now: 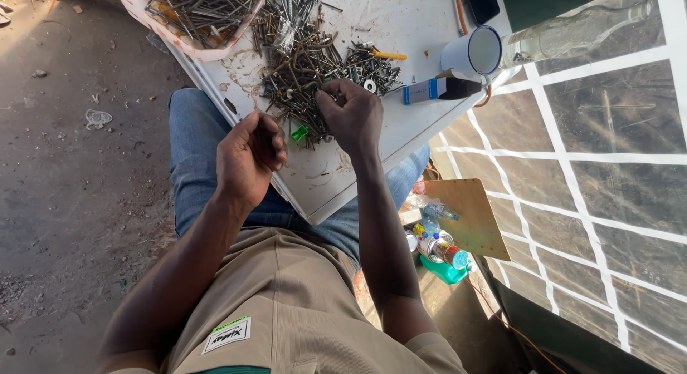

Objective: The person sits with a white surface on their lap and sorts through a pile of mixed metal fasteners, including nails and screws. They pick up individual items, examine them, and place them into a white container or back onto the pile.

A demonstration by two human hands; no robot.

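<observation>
A white board [325, 181] rests on my knees and carries a heap of dark screws and nails [304, 56]. My right hand [352, 116] lies on the near edge of that heap, its fingertips pinched among the screws. My left hand [249, 154] hovers just left of it over the board's edge, fingers curled into a loose fist; I cannot tell if anything is inside. A small green plastic piece [299, 133] lies on the board between both hands.
A pink bowl [193, 51] full of nails sits at the board's far left. A white enamel mug [472, 53], a blue box [424, 91], a yellow-handled tool [386, 55] and a clear bottle [572, 31] stand to the right. Bottles and a wooden board [469, 217] lie below.
</observation>
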